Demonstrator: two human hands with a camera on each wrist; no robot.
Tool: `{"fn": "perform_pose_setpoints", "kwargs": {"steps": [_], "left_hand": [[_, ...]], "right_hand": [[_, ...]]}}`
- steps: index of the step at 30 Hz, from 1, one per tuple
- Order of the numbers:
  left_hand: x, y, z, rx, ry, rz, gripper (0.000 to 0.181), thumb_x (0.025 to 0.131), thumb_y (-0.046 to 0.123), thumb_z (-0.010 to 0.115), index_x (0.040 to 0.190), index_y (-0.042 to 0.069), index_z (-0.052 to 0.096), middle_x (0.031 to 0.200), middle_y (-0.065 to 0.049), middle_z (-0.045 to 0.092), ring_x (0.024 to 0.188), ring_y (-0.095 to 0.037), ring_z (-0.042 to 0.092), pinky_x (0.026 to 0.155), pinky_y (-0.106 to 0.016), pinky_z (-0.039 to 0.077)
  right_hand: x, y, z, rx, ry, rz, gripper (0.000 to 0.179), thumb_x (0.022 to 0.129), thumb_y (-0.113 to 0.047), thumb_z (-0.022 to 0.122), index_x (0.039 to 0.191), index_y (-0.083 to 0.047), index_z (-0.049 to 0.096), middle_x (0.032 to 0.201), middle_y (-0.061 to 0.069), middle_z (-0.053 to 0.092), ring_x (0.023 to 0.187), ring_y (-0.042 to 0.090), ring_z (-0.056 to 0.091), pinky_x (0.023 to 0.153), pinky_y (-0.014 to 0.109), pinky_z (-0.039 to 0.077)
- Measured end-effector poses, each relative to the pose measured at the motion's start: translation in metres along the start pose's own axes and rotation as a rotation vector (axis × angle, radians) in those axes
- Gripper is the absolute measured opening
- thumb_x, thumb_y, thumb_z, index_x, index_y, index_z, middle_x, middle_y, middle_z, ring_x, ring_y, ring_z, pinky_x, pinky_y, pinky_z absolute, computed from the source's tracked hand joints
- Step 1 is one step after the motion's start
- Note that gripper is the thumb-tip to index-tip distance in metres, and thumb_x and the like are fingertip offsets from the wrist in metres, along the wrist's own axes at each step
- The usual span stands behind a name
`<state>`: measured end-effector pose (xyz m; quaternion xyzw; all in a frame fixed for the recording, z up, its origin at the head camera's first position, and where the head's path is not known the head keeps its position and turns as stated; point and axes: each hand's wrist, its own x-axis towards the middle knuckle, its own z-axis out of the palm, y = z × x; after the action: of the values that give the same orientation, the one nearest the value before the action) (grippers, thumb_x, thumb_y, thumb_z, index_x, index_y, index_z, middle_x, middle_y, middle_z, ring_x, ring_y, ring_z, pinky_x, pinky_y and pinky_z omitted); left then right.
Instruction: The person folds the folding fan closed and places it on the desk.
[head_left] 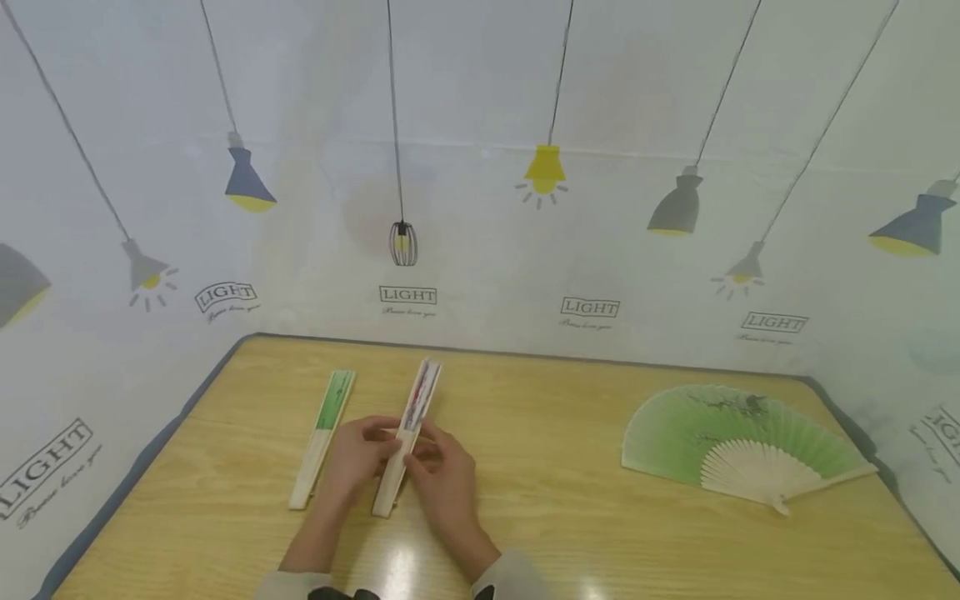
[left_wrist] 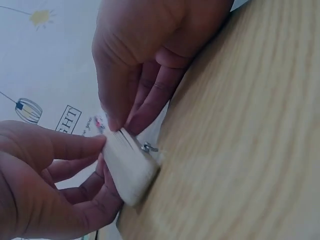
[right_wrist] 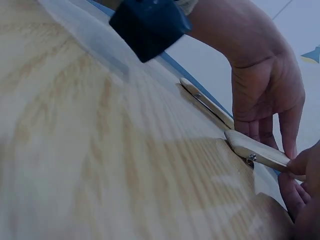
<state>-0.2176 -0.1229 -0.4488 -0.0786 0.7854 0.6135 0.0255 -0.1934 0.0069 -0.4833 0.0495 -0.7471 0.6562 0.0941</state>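
Observation:
A folded hand fan (head_left: 389, 486) with pale ribs and a white, red and purple patterned part lies between both hands in the head view. My left hand (head_left: 358, 454) pinches it from the left side, thumb on top near the middle. From the right, my right hand (head_left: 447, 475) grips it between thumb and fingers. The left wrist view shows the fan's rounded rib end (left_wrist: 132, 175) low over the table, with a small metal rivet loop (left_wrist: 148, 147) on its side. Just left of the left hand lies a second folded fan (head_left: 309, 471) with a green part.
An opened green fan (head_left: 675, 433) with pale ribs lies spread at the right of the wooden table (head_left: 540, 500). White sheeting printed with hanging lamps (head_left: 480, 233) rises behind the table and along its sides.

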Motion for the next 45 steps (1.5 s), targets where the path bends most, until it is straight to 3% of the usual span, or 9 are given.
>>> {"fn": "perform_pose_setpoints", "kwargs": {"steps": [8, 12, 19, 24, 28, 32, 38, 43, 45], "left_hand": [[-0.004, 0.004, -0.016, 0.336, 0.076, -0.020, 0.022, 0.082, 0.003, 0.069, 0.103, -0.005, 0.069, 0.088, -0.018, 0.070, 0.064, -0.017, 0.064, 0.052, -0.029, 0.053], [-0.004, 0.004, -0.020, 0.434, 0.099, -0.033, 0.022, 0.080, 0.007, 0.071, 0.099, -0.004, 0.069, 0.085, -0.016, 0.070, 0.059, -0.016, 0.063, 0.049, -0.029, 0.050], [-0.005, 0.004, -0.024, 0.461, 0.122, -0.024, 0.022, 0.081, 0.005, 0.070, 0.099, -0.007, 0.069, 0.086, -0.018, 0.069, 0.058, -0.016, 0.062, 0.049, -0.029, 0.051], [-0.005, 0.004, -0.025, 0.497, 0.143, 0.012, 0.023, 0.082, 0.004, 0.069, 0.102, -0.007, 0.068, 0.096, -0.022, 0.068, 0.075, -0.030, 0.066, 0.059, -0.038, 0.055], [-0.005, 0.003, -0.025, 0.503, 0.167, 0.059, 0.022, 0.084, 0.003, 0.068, 0.104, -0.006, 0.068, 0.099, -0.022, 0.068, 0.089, -0.038, 0.065, 0.071, -0.046, 0.055], [-0.006, 0.003, -0.027, 0.487, 0.173, 0.084, 0.021, 0.087, 0.005, 0.066, 0.104, -0.006, 0.068, 0.097, -0.021, 0.068, 0.091, -0.039, 0.064, 0.076, -0.049, 0.054], [-0.005, 0.006, -0.028, 0.427, 0.151, 0.058, 0.028, 0.089, 0.008, 0.064, 0.111, -0.008, 0.064, 0.096, -0.023, 0.068, 0.083, -0.034, 0.065, 0.069, -0.043, 0.056], [-0.005, 0.007, -0.024, 0.395, 0.160, 0.052, 0.030, 0.091, 0.012, 0.064, 0.116, -0.005, 0.063, 0.100, -0.022, 0.066, 0.078, -0.029, 0.064, 0.061, -0.035, 0.055], [-0.006, 0.009, -0.021, 0.381, 0.172, 0.080, 0.029, 0.091, 0.012, 0.064, 0.115, -0.004, 0.063, 0.101, -0.021, 0.067, 0.080, -0.028, 0.063, 0.060, -0.034, 0.054]], "right_hand": [[-0.001, -0.003, 0.019, -0.084, -0.035, 0.018, 0.043, 0.082, 0.007, 0.070, 0.123, -0.004, 0.061, 0.100, 0.008, 0.068, 0.078, 0.009, 0.065, 0.063, 0.018, 0.055], [0.001, -0.002, 0.026, -0.133, -0.031, 0.013, 0.042, 0.081, 0.007, 0.069, 0.121, -0.005, 0.063, 0.095, 0.007, 0.068, 0.075, 0.007, 0.064, 0.061, 0.017, 0.054], [0.004, -0.001, 0.030, -0.165, -0.085, 0.019, 0.038, 0.085, 0.002, 0.067, 0.123, -0.006, 0.062, 0.091, 0.002, 0.066, 0.077, 0.007, 0.064, 0.064, 0.016, 0.053], [0.004, -0.003, 0.026, -0.128, -0.157, 0.009, 0.037, 0.091, -0.004, 0.063, 0.128, -0.010, 0.059, 0.094, 0.001, 0.066, 0.084, 0.009, 0.065, 0.070, 0.018, 0.054], [0.004, -0.004, 0.023, -0.134, -0.187, -0.011, 0.034, 0.094, -0.008, 0.060, 0.128, -0.011, 0.059, 0.107, 0.005, 0.067, 0.095, 0.011, 0.063, 0.079, 0.021, 0.054], [0.005, -0.004, 0.021, -0.155, -0.195, -0.015, 0.031, 0.096, -0.010, 0.058, 0.126, -0.012, 0.060, 0.117, 0.005, 0.066, 0.104, 0.013, 0.061, 0.085, 0.024, 0.052], [0.004, -0.004, 0.021, -0.103, -0.143, -0.001, 0.026, 0.095, -0.007, 0.058, 0.120, -0.009, 0.063, 0.111, 0.006, 0.068, 0.098, 0.016, 0.064, 0.080, 0.023, 0.054], [0.002, -0.002, 0.020, 0.044, 0.000, 0.028, 0.019, 0.094, -0.001, 0.057, 0.111, -0.004, 0.065, 0.103, 0.009, 0.069, 0.088, 0.018, 0.067, 0.073, 0.024, 0.056], [0.001, -0.001, 0.015, 0.079, 0.047, 0.015, 0.019, 0.093, 0.002, 0.057, 0.110, -0.002, 0.065, 0.102, 0.010, 0.068, 0.088, 0.020, 0.067, 0.073, 0.025, 0.057]]}}
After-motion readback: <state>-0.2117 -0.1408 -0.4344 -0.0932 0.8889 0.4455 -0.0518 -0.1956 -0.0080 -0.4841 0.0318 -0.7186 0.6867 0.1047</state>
